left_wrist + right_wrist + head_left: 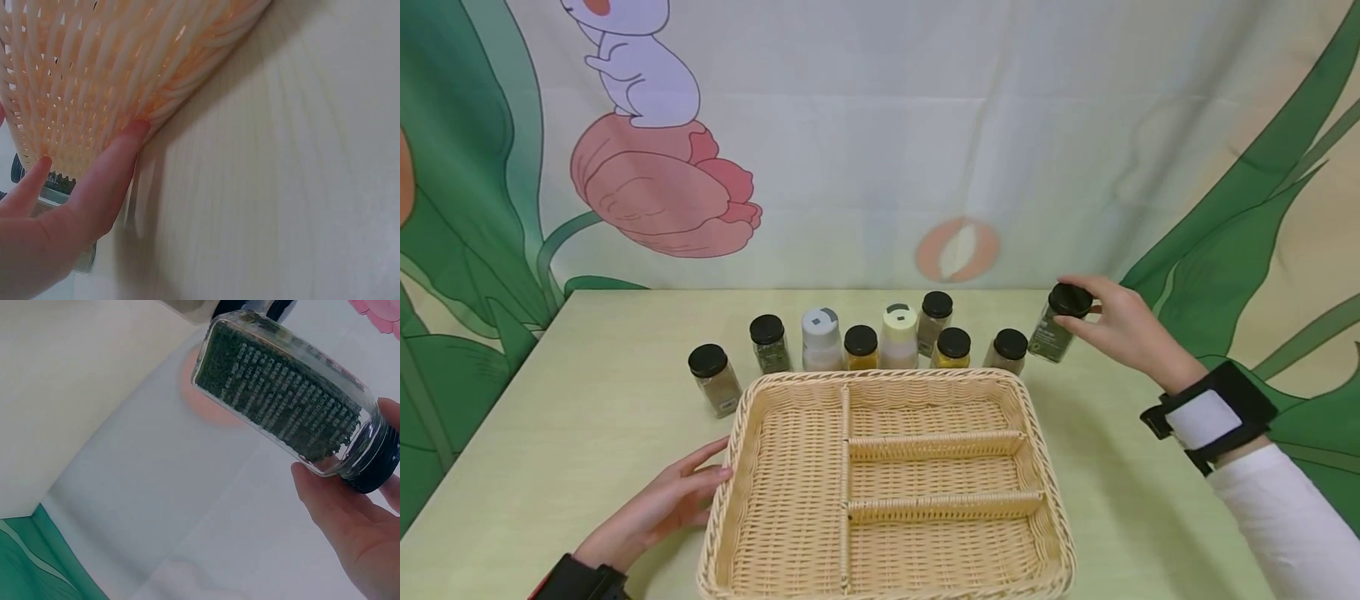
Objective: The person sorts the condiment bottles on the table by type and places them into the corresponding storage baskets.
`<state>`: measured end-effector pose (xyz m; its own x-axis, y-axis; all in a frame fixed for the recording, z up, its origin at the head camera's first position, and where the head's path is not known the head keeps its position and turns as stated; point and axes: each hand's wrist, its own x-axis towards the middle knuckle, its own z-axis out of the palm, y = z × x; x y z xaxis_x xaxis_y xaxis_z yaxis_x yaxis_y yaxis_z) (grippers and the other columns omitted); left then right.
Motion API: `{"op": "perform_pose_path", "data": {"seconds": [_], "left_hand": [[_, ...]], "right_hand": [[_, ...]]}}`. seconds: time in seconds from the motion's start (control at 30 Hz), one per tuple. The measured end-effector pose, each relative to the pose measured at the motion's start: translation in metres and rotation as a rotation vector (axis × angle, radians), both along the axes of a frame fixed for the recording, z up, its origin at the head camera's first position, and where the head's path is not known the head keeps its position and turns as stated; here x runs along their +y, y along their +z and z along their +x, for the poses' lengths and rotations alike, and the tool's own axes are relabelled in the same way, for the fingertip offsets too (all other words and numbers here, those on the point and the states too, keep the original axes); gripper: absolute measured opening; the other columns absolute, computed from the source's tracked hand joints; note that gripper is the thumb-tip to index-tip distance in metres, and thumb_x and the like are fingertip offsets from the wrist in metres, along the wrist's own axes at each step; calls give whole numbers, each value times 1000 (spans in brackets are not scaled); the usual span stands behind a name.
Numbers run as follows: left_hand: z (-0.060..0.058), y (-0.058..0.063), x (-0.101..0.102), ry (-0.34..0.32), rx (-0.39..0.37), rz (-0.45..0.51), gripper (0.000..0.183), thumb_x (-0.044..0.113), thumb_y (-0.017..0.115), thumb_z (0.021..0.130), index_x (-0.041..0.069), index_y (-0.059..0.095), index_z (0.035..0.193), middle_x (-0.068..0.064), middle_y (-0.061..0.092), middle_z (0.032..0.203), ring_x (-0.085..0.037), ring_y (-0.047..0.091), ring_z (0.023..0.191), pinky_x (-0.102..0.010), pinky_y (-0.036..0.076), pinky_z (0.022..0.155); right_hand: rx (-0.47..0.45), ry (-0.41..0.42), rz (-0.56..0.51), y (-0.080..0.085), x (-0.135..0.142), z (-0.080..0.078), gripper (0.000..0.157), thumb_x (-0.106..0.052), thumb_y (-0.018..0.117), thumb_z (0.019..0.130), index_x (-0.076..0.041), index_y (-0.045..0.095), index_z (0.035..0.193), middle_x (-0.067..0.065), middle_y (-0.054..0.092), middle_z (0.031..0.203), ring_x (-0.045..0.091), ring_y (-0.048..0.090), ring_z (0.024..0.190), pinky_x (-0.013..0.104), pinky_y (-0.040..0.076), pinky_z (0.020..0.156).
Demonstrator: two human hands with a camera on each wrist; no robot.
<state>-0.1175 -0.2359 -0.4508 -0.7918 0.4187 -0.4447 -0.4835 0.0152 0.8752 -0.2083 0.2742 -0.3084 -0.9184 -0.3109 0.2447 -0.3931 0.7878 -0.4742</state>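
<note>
A glass spice jar [278, 394] of dried green herbs, with a black lid, is pinched near its lid by my right hand [1123, 325] at the right of the row. It tilts slightly in the head view. The fingers of my left hand [658, 508] touch the left outer wall of a woven basket [846, 483]. In the left wrist view the left thumb [115, 169] lies against the basket's weave [119, 69], its fingers not curled round it. The basket has one long compartment at left and three shorter ones at right, with no jars inside.
Behind the basket stand several jars: a green-herb jar [771, 346], a white-capped bottle [822, 337], a cream-capped bottle [898, 333], yellow-spice jars [861, 348], and a jar [1007, 350] at the row's right. A brownish jar [717, 379] stands left. A printed cloth [850, 167] hangs behind the table.
</note>
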Motion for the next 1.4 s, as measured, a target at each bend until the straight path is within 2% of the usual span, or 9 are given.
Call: {"op": "perform_pose_path", "data": {"seconds": [0.23, 0.47, 0.67, 1.1, 1.3, 1.4], "left_hand": [[1, -1, 0, -1, 0, -2, 74, 26, 48, 91, 7, -1, 143, -24, 31, 136, -19, 53, 104, -47, 44, 82], [0, -2, -1, -3, 5, 0, 74, 27, 48, 91, 7, -1, 142, -25, 30, 136, -20, 53, 104, -47, 44, 82], [0, -1, 0, 1, -5, 1, 74, 27, 48, 91, 7, -1, 142, -24, 30, 136, -19, 53, 104, -47, 44, 82], [1, -3, -3, -7, 0, 44, 75, 24, 48, 91, 6, -3, 142, -14, 40, 129, -16, 52, 104, -47, 43, 83], [0, -3, -2, 0, -10, 20, 75, 26, 49, 90, 7, -2, 142, -17, 38, 132, -17, 52, 104, -47, 43, 83], [-1, -2, -1, 2, -15, 12, 75, 27, 49, 90, 7, -2, 142, -18, 36, 133, -17, 52, 104, -48, 43, 83]], "right_hand": [[21, 49, 6, 11, -14, 8, 49, -14, 61, 83, 2, 44, 126, 22, 48, 117, 35, 46, 106, 51, 41, 82], [98, 94, 49, 15, -26, 11, 48, -15, 63, 82, 1, 47, 124, 20, 52, 115, 31, 53, 99, 46, 45, 79], [89, 155, 9, 18, -36, 13, 48, -14, 63, 82, 1, 47, 125, 18, 52, 116, 29, 51, 103, 45, 42, 82], [74, 244, -1, 25, -68, 11, 48, -12, 64, 80, 2, 47, 124, 17, 53, 117, 28, 49, 106, 43, 43, 82], [110, 302, -15, 23, -81, 8, 50, -10, 67, 78, 1, 49, 123, 16, 53, 117, 27, 49, 108, 41, 42, 85], [126, 333, -24, 24, -88, 7, 50, -9, 68, 76, 1, 50, 121, 15, 54, 114, 24, 51, 104, 38, 43, 82]]}}
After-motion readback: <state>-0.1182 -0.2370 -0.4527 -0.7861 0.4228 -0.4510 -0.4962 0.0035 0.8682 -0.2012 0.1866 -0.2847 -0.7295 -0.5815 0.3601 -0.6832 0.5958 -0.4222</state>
